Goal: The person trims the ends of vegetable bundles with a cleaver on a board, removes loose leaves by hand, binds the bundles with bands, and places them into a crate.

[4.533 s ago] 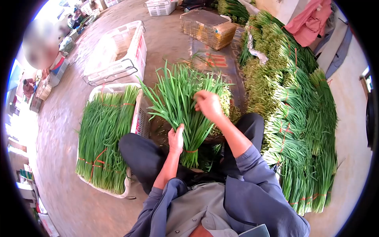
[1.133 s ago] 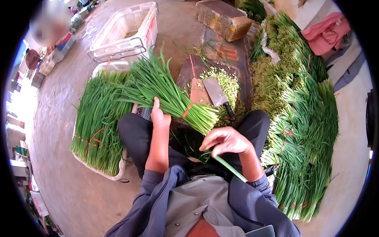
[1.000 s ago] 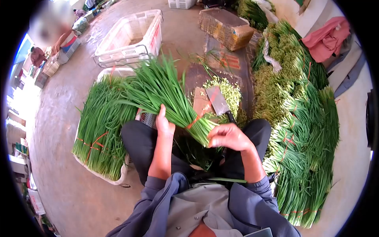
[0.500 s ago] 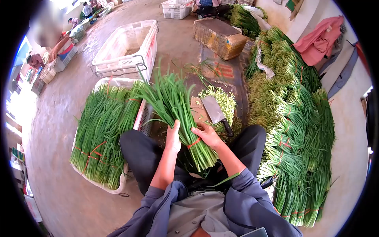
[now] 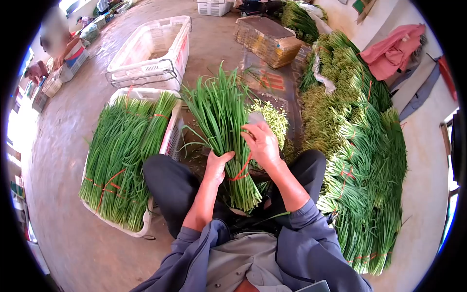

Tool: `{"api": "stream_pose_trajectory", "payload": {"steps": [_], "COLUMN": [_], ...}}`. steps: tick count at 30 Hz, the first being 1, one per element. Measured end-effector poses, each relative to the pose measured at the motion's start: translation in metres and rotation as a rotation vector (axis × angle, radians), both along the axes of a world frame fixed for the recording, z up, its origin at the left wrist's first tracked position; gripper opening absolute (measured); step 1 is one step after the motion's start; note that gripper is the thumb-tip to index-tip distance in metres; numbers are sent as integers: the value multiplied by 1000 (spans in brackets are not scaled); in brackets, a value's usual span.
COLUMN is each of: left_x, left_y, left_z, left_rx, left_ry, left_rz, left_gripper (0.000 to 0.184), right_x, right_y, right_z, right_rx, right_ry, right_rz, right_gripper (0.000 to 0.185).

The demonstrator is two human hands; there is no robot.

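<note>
A bunch of long-leaved chives (image 5: 226, 121) stands tilted between my knees, cut ends toward me. My left hand (image 5: 216, 165) is closed round its left side, thumb across the stems. A red tie (image 5: 239, 176) circles the lower stems, and its end rises to my right hand (image 5: 263, 146). That hand is pinched closed at the right of the bunch, apparently on the tie; its fingertips partly hide the grip. Behind it shows a bit of a cleaver blade (image 5: 256, 118), its handle hidden, beside chopped pale stem pieces (image 5: 275, 121).
Left of me, a white crate (image 5: 146, 226) holds tied chives; another white crate (image 5: 177, 61) stands beyond it. A long heap of chives (image 5: 372, 185) lines my right side. Ahead sits a taped box (image 5: 267, 41). People (image 5: 36, 73) sit far left.
My right hand has lifted off the stems, up and to the right, and the red tie is now drawn up toward it. The bunch is more upright; my left hand still grips it.
</note>
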State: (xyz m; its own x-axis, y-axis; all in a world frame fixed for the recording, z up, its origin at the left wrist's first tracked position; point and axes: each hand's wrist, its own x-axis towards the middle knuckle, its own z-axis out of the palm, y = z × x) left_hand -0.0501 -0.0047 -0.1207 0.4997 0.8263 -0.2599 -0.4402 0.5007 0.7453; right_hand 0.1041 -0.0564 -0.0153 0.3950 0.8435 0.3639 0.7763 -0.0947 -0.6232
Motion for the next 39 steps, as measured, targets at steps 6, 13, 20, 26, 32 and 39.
{"api": "stream_pose_trajectory", "payload": {"steps": [6,13,20,26,32,39], "left_x": [-3,-4,-5,-5,-1,5], "left_y": [-3,-8,-15,-8,-5,-9], "left_z": [3,6,24,-6,-8,-9], "left_rx": [100,76,178,143,17,-28], "left_ry": [52,55,212,99,-40,-46], "left_rz": [-53,-44,26,-17,15,109], "left_gripper": [50,56,65,62,38,41], "right_x": [5,2,-32,16,49,-15], "right_y": [27,24,23,-5,-30,-16], "right_z": [-10,16,-13,40,19,-44], "right_rx": [-35,228,195,-87,-766,-194], "right_ry": [-335,89,148,992,169,647], "right_rz": [224,281,501,508,583,121], "right_gripper": [9,5,8,6,69,99]}}
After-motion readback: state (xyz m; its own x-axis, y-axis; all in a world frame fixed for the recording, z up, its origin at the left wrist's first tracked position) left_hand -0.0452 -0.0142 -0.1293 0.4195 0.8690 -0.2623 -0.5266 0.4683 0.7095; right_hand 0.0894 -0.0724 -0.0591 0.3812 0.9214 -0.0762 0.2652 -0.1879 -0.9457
